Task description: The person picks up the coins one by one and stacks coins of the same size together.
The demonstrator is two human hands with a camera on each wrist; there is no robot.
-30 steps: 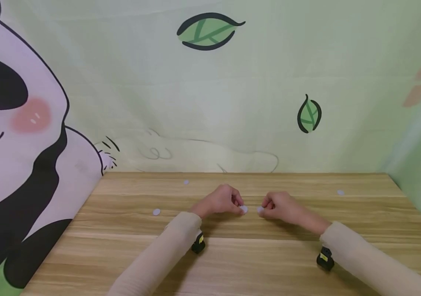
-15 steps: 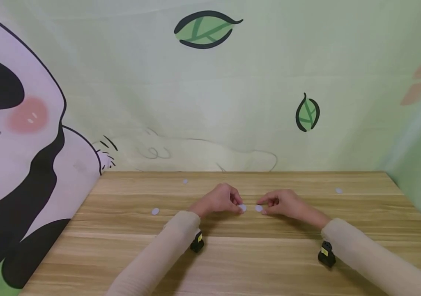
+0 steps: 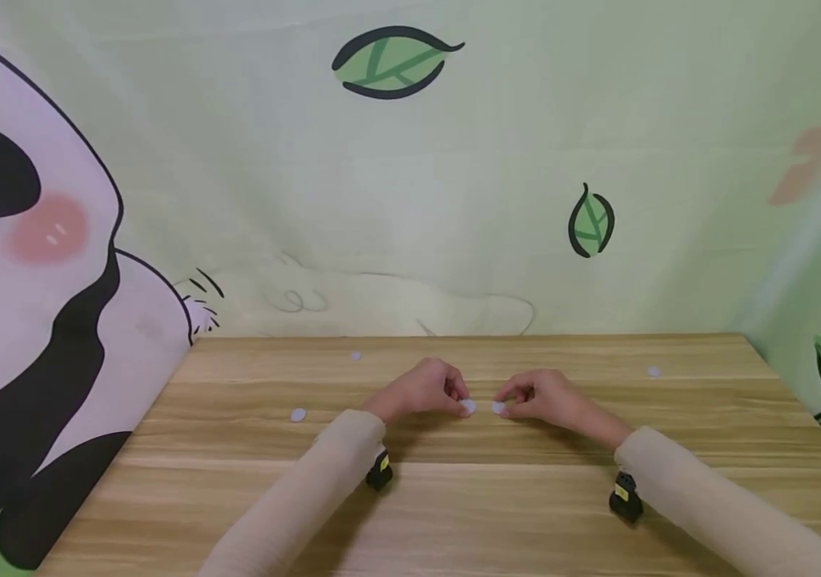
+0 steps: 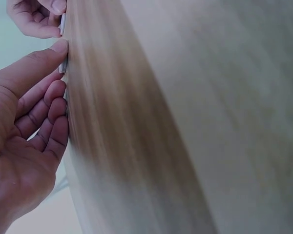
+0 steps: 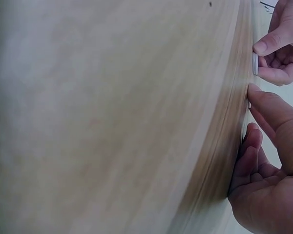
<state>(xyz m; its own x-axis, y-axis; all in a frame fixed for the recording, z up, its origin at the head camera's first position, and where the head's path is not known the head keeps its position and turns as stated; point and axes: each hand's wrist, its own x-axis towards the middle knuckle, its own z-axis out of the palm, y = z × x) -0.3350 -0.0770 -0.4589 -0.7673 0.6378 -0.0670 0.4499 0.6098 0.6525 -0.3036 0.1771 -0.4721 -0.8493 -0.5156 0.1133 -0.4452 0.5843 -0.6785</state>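
Note:
Two small white round discs lie close together on the wooden table (image 3: 453, 513) near its middle. My left hand (image 3: 424, 390) pinches the left disc (image 3: 468, 406) at the table surface with curled fingers. The left wrist view shows my thumb (image 4: 56, 48) on that disc (image 4: 62, 66). My right hand (image 3: 547, 397) pinches the right disc (image 3: 498, 408) in the same way. In the right wrist view its fingertip (image 5: 256, 92) sits on that disc (image 5: 249, 104). The two hands face each other, a small gap apart.
Three more white discs lie on the table: one to the left (image 3: 298, 414), one near the back edge (image 3: 356, 355) and one at the back right (image 3: 653, 371). A panda-and-leaf backdrop (image 3: 57, 240) closes off the back and both sides.
Both hands stay on their discs. The right hand has crept slightly left, so the two discs are a little closer together. The head view has drifted slightly.

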